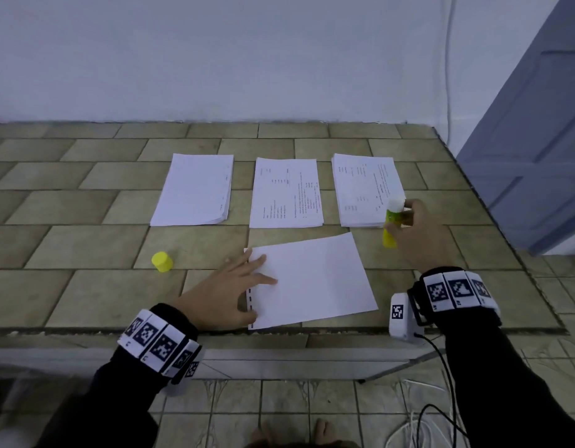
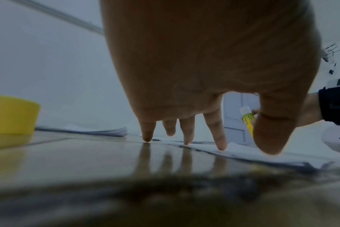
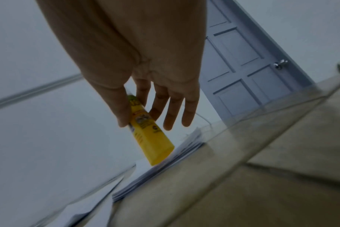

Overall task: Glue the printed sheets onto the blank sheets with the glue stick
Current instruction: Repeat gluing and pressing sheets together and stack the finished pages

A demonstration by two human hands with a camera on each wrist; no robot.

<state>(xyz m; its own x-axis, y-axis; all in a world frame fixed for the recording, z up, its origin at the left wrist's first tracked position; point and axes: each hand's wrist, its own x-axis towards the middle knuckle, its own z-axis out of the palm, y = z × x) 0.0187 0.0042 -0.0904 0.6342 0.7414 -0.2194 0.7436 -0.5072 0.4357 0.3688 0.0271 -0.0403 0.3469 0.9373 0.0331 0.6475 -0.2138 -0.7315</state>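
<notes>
Left grip: I see my left hand (image 1: pixel 229 294) spread flat, its fingers straight, pressing the left edge of the near sheet (image 1: pixel 315 279); it holds nothing.
Right grip: my right hand (image 1: pixel 415 234) pinches the glue stick (image 1: pixel 391 226) between thumb and fingers at its upper part. The other fingers hang loose beside it.
Glue stick: yellow body, green band, white glue end up, uncapped. It stands almost upright, its base at the tabletop just in front of the right stack (image 1: pixel 366 189); I cannot tell if it touches.
Cap: the yellow cap (image 1: pixel 162 261) stands alone, left of my left hand, well apart from the stick.
Near sheet: white side up, lying slightly turned near the front edge. A second sheet with dark printed marks shows under its left border.
Far row: three piles side by side. The left stack (image 1: pixel 194 190) looks blank on top, the middle sheets (image 1: pixel 286 194) and the right stack carry printed lines.
Writing: the print on the sheets and the label of the stick are too small and blurred for me to read.
Tabletop: the tabletop (image 1: pixel 85 247) has a beige brick-like tile pattern, a little glossy.
Room: plain pale wall behind, a grey-blue panel door (image 3: pixel 248 67) with a round metal knob at right, tiled floor below with white and black cables.
</notes>
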